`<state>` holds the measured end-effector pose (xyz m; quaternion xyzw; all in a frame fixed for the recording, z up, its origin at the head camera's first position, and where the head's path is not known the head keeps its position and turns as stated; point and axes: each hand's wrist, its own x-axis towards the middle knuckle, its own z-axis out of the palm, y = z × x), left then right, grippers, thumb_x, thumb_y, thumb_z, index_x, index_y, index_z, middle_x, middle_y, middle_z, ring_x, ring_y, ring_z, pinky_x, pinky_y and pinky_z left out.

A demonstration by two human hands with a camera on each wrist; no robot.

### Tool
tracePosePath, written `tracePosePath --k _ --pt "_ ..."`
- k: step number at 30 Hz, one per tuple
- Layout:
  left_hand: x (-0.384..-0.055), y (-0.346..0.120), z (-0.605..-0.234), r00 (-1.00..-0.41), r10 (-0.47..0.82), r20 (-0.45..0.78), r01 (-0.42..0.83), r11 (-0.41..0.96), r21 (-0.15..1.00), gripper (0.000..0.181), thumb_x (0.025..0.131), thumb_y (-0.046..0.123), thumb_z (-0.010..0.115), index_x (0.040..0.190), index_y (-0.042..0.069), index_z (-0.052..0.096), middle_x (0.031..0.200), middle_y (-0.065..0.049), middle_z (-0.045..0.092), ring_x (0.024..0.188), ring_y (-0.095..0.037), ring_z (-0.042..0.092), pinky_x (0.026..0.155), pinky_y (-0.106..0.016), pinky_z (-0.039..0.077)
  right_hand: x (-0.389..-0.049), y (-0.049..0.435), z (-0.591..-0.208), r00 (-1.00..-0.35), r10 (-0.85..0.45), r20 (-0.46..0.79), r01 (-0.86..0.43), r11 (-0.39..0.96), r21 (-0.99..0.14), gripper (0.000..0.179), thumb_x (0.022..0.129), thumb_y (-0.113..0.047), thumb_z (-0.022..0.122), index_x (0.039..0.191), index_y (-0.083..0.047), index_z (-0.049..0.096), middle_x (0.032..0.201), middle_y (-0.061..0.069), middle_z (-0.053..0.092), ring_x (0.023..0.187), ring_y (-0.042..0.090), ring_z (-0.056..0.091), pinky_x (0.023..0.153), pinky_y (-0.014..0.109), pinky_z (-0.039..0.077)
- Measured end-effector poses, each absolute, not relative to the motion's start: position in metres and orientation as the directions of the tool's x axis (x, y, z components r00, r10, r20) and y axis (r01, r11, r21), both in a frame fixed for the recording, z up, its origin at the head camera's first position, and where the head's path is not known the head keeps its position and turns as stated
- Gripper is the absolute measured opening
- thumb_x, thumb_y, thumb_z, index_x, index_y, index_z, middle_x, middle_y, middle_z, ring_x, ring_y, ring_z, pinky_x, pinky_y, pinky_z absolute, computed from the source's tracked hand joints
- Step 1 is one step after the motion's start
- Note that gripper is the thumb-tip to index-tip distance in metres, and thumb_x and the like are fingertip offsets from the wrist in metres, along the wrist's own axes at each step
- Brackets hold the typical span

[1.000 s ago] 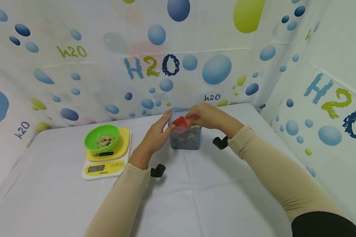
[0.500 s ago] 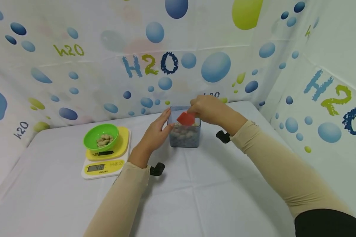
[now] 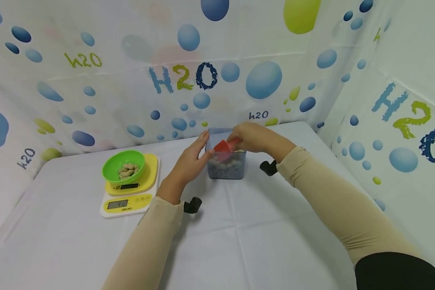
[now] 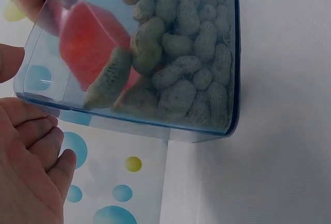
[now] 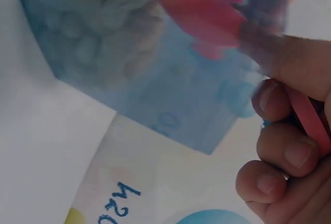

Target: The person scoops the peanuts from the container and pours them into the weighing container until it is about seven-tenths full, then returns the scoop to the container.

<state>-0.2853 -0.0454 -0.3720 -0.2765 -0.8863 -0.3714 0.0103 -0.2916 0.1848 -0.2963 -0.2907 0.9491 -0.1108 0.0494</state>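
A clear bluish plastic container (image 3: 226, 165) stands upright at the back centre of the table, partly filled with unshelled peanuts (image 4: 178, 63). My left hand (image 3: 189, 163) holds its left side by the rim, with the thumb at the front and the fingers along the outside wall. My right hand (image 3: 253, 138) grips a red scoop (image 3: 222, 147) by its handle (image 5: 310, 118). The scoop's head is inside the container, tilted against the peanuts, and shows through the wall in the left wrist view. Part of the handle is hidden by the right hand's fingers.
Left of the container, a green bowl (image 3: 110, 171) with several peanuts sits on a yellow and white kitchen scale (image 3: 141, 204) with a lit display. A patterned curtain (image 3: 130, 100) hangs close behind the white-covered table (image 3: 217, 241). Dark cameras stick out at both wrists.
The right hand rose a little with the scoop, then lowered it back into the container. The left hand stays at the container's side. The bowl and scale have not moved.
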Motion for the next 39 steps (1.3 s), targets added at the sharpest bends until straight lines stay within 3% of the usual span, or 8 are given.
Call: tracePosePath --k 8,19,25,30,39 --pt "-0.283 -0.046 -0.372 -0.846 0.483 0.223 0.499 0.572 0.651 0.065 0.103 0.043 0.043 0.158 0.016 0.022 0.165 0.002 0.017 0.151 -0.018 0.018 0.122 -0.046 0.021 -0.293 0.179 -0.297 -0.821 -0.568 -0.063 -0.537 0.804 -0.256 0.026 0.093 -0.019 0.070 0.116 -0.008 0.074 0.105 0.004 0.073 0.094 0.020 0.064 0.087 0.036 0.055" --pt "-0.286 -0.044 -0.373 -0.851 0.477 0.219 0.491 0.576 0.654 0.064 0.103 0.040 0.045 0.158 0.018 0.022 0.165 0.005 0.016 0.152 -0.018 0.018 0.122 -0.046 0.021 -0.301 0.191 -0.301 -0.830 -0.548 -0.101 -0.467 0.783 -0.411 0.035 0.094 -0.024 0.068 0.124 -0.007 0.069 0.115 0.008 0.071 0.099 0.019 0.065 0.090 0.038 0.054" --pt "-0.287 -0.043 -0.372 -0.851 0.481 0.211 0.488 0.577 0.655 0.064 0.103 0.043 0.042 0.158 0.018 0.022 0.165 0.003 0.017 0.152 -0.018 0.018 0.122 -0.046 0.020 -0.299 0.191 -0.301 -0.849 -0.523 -0.075 -0.441 0.780 -0.443 0.034 0.095 -0.026 0.067 0.122 -0.007 0.070 0.107 0.005 0.073 0.090 0.019 0.063 0.084 0.036 0.054" --pt "-0.286 -0.044 -0.372 -0.850 0.480 0.214 0.488 0.569 0.661 0.063 0.104 0.041 0.043 0.158 0.017 0.022 0.165 0.003 0.017 0.152 -0.018 0.018 0.122 -0.046 0.020 -0.296 0.182 -0.303 -0.844 -0.531 -0.070 -0.462 0.788 -0.407 0.034 0.096 -0.028 0.065 0.121 -0.006 0.070 0.107 0.006 0.072 0.092 0.019 0.062 0.086 0.036 0.054" --pt "-0.288 -0.046 -0.373 -0.849 0.489 0.201 0.486 0.575 0.658 0.064 0.104 0.042 0.042 0.159 0.018 0.020 0.165 0.004 0.015 0.152 -0.019 0.016 0.123 -0.046 0.019 -0.288 0.199 -0.315 -0.857 -0.513 0.056 -0.471 0.734 -0.489 0.034 0.095 -0.030 0.066 0.121 -0.008 0.071 0.111 0.006 0.069 0.099 0.020 0.059 0.086 0.037 0.052"
